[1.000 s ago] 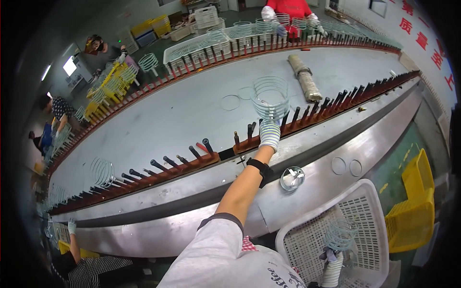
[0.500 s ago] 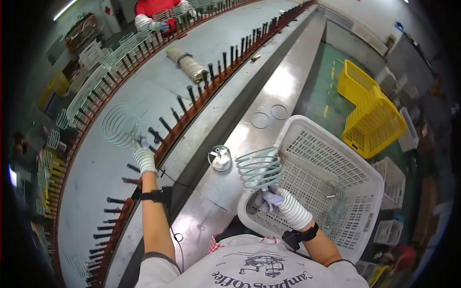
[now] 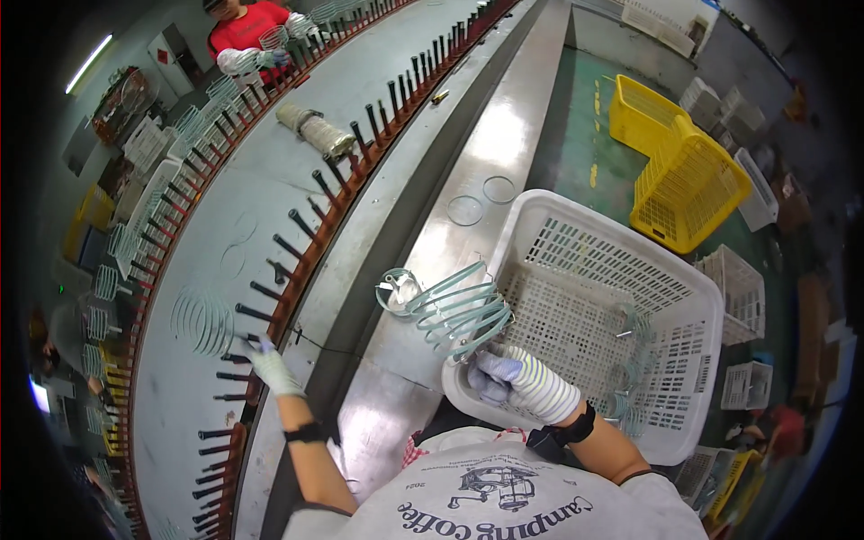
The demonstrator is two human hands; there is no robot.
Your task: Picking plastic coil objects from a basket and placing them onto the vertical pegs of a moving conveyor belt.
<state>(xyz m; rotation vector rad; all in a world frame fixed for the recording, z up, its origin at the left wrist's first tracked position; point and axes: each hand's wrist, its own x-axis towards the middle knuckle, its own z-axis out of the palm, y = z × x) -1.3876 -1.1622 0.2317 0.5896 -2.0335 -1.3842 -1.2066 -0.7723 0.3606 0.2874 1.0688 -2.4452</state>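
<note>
My left hand [image 3: 274, 371], in a striped pale glove, reaches over the peg-lined machine edge. Its fingers are pinched at the near end of a pale green wire coil [image 3: 202, 321], beside the dark pegs [image 3: 236, 358]; the exact grip is partly hidden. My right hand [image 3: 513, 378], also gloved, is closed on the lower end of another wire coil [image 3: 461, 310]. That coil leans leftward above the metal ledge, near the rim of the white basket [image 3: 576, 216], and overlaps a ring with white pieces [image 3: 402, 290].
Two wire rings [image 3: 465, 210] lie on the metal ledge [image 3: 504, 117]. More coils [image 3: 630, 414] sit in the basket. A wrapped roll [image 3: 315, 130] rests on the grey surface. Yellow baskets [image 3: 688, 189] stand on the floor. Across the line, a person in red [image 3: 247, 36] handles coils.
The view has shifted. My left hand and its coil have moved nearer and left along the pegs. The right-hand coil has tilted and now overlaps the ring with white pieces.
</note>
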